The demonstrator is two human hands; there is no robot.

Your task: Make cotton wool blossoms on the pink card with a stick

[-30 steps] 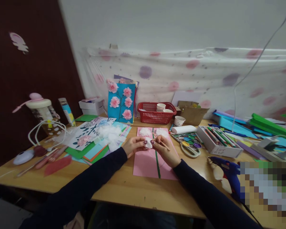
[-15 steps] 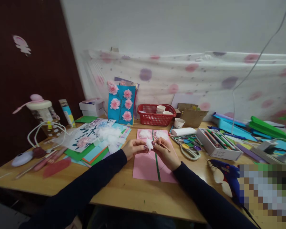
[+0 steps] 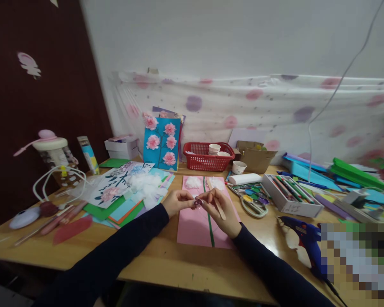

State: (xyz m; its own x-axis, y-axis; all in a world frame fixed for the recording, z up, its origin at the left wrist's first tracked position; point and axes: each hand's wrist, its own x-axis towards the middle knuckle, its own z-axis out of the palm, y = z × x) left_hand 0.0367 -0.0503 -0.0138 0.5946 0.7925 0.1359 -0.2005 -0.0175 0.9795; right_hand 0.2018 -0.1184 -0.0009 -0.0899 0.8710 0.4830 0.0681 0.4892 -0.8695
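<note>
Wooden stick (image 3: 219,209) rests in the grip of the right hand (image 3: 229,216); its fingertips meet those of the pinching left hand (image 3: 179,203), their contents mostly hidden. Beneath lies pink card (image 3: 192,232), white tufts (image 3: 193,183) at its far end.

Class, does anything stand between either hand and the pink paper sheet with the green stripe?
Nothing visible does: left hand and right hand meet over the sheet, its two fluffy white clumps lying beyond them at the far end.
</note>
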